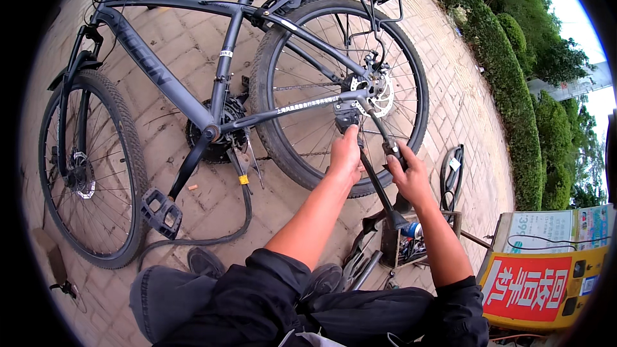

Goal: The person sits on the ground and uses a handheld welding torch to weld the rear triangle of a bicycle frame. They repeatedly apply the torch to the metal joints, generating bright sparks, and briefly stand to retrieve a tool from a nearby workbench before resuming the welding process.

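The bike [144,61] stands on brick paving [218,225], its frame towards 11 o'clock and its rear wheel [422,83] towards 1 o'clock; the left hand [347,155], just right of centre, is closed at the upper end of the black stand [378,185], thumb against the dark block [347,115] there, far fingers hidden; the stand slants down towards 5 o'clock; the right hand [409,177], at about 4 o'clock from the left, is clamped on the black handle of a tool [378,122], whose bar runs up towards 11 o'clock, its tip near the disc [384,101]; the box [390,245] of tools sits between 4 and 5 o'clock, a blue-and-white can [411,229] in it; a black coil [444,177] lies at 3 o'clock; a dark hose [247,213], yellow-banded, curves at 7 o'clock; the hedge [479,58] runs at 2 o'clock, the red-and-yellow sign [530,289] stands at 4 o'clock.
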Demonstrator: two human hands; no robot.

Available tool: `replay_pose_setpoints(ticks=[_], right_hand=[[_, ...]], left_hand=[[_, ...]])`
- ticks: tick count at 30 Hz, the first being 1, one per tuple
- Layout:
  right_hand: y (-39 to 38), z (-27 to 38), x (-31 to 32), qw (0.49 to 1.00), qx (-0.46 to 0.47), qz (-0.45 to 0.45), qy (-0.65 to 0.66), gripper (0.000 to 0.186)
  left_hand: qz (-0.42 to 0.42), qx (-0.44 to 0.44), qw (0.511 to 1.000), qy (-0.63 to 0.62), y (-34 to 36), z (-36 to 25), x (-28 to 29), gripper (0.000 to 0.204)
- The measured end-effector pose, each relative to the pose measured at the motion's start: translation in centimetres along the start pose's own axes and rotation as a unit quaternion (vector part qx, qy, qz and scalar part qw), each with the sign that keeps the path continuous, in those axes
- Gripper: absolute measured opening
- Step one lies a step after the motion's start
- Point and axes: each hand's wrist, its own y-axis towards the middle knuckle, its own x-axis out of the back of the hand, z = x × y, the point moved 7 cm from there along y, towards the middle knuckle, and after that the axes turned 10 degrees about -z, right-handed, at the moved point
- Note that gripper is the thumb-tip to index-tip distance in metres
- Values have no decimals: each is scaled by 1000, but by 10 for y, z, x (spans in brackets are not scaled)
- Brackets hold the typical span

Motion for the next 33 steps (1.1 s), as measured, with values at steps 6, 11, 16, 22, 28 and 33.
replay_pose_setpoints(ticks=[6, 11, 16, 22, 28, 33], right_hand=[[3, -14, 4, 988, -123, 2, 91, 41], [12, -5, 8, 966, -215, 69, 128, 40], [30, -3, 8, 945, -269, 120, 145, 32], [39, -4, 4, 937, -288, 137, 145, 31], [44, -2, 9, 932, -301, 153, 133, 34], [53, 11, 10, 952, -245, 168, 68, 35]], left_hand=[[-22, -5, 1000, -7, 1, 0, -3, 32], [-21, -9, 1000, -11, 13, 4, -2, 34], [-13, -4, 1000, 1, 3, 3, -4, 29], [-10, -21, 1000, -2, 3, -2, -5, 32], [-14, -21, 1000, 4, -4, -2, -6, 30], [-26, -14, 1000, 1, -1, -2, -5, 31]])
